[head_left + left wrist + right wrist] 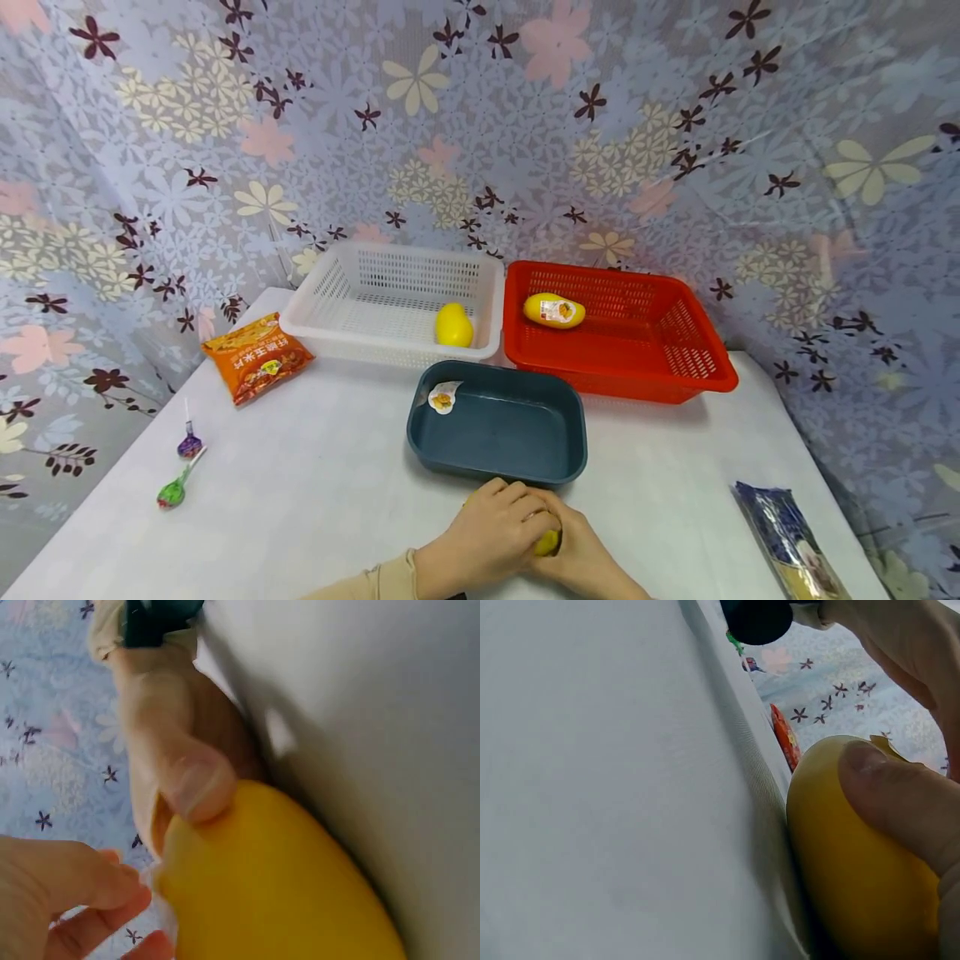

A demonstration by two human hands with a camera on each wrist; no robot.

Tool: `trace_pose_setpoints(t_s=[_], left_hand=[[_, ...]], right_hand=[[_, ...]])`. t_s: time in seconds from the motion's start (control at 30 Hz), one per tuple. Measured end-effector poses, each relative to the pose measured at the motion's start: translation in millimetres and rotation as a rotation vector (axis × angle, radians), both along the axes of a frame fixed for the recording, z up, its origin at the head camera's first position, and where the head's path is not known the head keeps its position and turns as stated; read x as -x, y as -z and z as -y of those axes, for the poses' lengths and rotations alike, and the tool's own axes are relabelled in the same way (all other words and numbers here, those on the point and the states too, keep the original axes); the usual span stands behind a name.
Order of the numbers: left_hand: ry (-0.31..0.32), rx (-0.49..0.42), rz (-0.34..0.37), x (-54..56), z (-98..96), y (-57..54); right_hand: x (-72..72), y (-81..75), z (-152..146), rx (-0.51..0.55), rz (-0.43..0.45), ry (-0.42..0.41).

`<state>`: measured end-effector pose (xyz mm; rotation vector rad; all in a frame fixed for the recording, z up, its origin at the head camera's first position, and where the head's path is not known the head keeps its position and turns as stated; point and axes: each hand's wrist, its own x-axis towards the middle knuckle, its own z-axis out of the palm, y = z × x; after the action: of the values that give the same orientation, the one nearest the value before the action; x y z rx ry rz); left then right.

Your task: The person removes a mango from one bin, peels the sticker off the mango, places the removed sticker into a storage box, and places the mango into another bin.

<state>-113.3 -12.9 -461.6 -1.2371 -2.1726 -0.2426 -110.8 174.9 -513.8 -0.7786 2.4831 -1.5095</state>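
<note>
A yellow mango (547,543) lies at the table's front, just before the dark teal tray (498,421), mostly hidden by both hands in the head view. My right hand (573,546) grips it, the thumb (885,784) pressed along its upper side. My left hand (498,529) reaches over from the left. In the left wrist view, its thumb and fingers pinch the edge of a thin, pale label (159,879) at the mango's side. On the right wrist view a small flap (886,745) stands up from the skin. The teal tray carries a round-ended sticker (442,398) on its inner wall.
At the back, a white basket (360,340) holds a plain mango (453,326); a red basket (637,379) beside it holds a labelled mango (553,311). An orange snack bag (258,358) and two lollipops (172,493) lie left, a dark blue packet (791,542) right.
</note>
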Motion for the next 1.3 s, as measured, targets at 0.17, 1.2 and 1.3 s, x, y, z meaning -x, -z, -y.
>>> trace_pose_setpoints(t_s=[0.17,1.2,1.3], left_hand=[[0.127,0.04,0.234,8.3,2.8,-7.7],[0.29,0.031,0.241,18.7,6.7,-18.9],[0.262,0.015,0.214,19.3,11.8,-20.3]], right_hand=[[-0.6,-1.6,-1.6,-0.02,-0.011,0.0],[-1.6,-4.6,-2.7,-0.035,0.067,-0.041],[-1.5,-9.4,-0.1,-0.075,0.126,-0.031]])
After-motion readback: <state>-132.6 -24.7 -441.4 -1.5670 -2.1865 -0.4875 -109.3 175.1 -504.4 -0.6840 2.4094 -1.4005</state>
